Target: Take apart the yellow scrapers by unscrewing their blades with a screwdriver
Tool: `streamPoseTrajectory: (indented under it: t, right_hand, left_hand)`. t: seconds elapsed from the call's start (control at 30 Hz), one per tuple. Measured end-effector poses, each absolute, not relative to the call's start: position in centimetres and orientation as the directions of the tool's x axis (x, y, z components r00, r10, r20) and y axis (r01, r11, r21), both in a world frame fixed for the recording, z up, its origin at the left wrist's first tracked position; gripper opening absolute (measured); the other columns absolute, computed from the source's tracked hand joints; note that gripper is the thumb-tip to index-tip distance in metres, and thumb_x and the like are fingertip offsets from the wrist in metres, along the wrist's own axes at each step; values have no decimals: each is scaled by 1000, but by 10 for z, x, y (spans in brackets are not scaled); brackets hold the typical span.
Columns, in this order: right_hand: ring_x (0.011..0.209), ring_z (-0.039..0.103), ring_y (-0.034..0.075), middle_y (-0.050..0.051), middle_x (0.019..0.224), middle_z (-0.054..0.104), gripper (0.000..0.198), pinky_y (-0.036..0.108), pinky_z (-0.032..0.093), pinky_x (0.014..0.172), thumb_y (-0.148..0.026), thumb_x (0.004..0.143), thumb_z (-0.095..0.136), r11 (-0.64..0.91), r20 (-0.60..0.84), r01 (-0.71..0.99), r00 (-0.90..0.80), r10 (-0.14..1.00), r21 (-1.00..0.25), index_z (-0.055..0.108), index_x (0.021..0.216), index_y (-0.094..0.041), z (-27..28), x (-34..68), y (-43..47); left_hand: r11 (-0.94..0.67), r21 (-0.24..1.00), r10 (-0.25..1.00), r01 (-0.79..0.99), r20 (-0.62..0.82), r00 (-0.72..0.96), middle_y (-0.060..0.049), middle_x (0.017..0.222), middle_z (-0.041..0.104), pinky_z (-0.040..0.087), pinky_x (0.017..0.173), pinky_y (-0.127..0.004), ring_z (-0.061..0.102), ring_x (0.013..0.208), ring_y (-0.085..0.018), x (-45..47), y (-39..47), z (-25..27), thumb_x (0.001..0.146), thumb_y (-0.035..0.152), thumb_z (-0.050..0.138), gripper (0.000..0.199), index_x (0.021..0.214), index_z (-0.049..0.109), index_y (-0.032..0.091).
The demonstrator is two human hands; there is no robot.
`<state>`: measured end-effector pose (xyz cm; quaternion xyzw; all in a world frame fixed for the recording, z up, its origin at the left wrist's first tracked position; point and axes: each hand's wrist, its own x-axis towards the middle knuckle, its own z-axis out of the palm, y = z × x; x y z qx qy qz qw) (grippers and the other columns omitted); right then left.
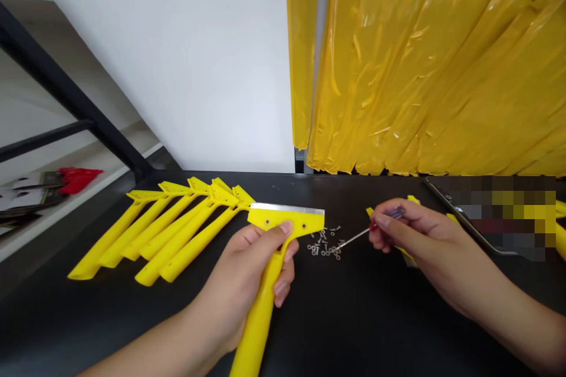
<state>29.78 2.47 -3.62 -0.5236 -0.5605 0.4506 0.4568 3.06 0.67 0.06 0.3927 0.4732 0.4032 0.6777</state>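
Observation:
My left hand is closed around a yellow scraper, its thumb on the head between two small holes. A straight metal blade runs along the scraper's far edge. Between the fingers of my right hand is a screwdriver with a thin shaft and a dark, partly see-through handle. Its tip points down and left at a small pile of screws and nuts on the black table. Yellow pieces lie partly hidden behind my right hand.
Several yellow scraper handles lie side by side at the left. A tablet-like device, partly blurred out, rests at the right. Yellow plastic sheeting and a white panel stand behind the table. A black metal frame and shelves flank the left.

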Motion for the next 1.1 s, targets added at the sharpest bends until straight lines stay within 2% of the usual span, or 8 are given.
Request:
streamPoseTrajectory:
  t: [0.2,0.43,0.7,1.1]
  right_hand:
    - [78,68,19,6,85,75,49,33,59,74,-69,90,75,70,68,193,-20,997,-979,73,100,-21,-45,298,27]
    - [81,69,20,6,89,75,43,34,59,78,-64,93,75,99,100,235,-9,995,-967,74,105,-22,-48,301,27]
    - [77,70,19,5,85,76,36,33,60,77,-58,96,74,117,112,262,-32,993,-958,73,101,-22,-49,298,28]
    - [78,71,18,5,86,76,38,30,61,74,-61,94,75,152,149,220,-30,988,-964,75,99,-23,-45,300,26]
  left_hand:
    - [363,919,919,-154,-326,224,2,44,51,37,48,-20,42,42,-10,32,6,0,102,47,61,41,71,60,20]
    - [374,919,914,-122,-343,218,2,44,50,36,49,-21,42,42,-11,33,6,-2,102,47,60,42,70,59,21]
    - [364,926,915,-96,-337,220,2,44,51,36,50,-22,42,43,-11,32,7,-3,101,48,61,42,69,60,20]
    - [369,924,913,-97,-341,223,1,44,52,36,50,-23,44,44,-11,31,9,-6,98,49,65,43,68,61,20]
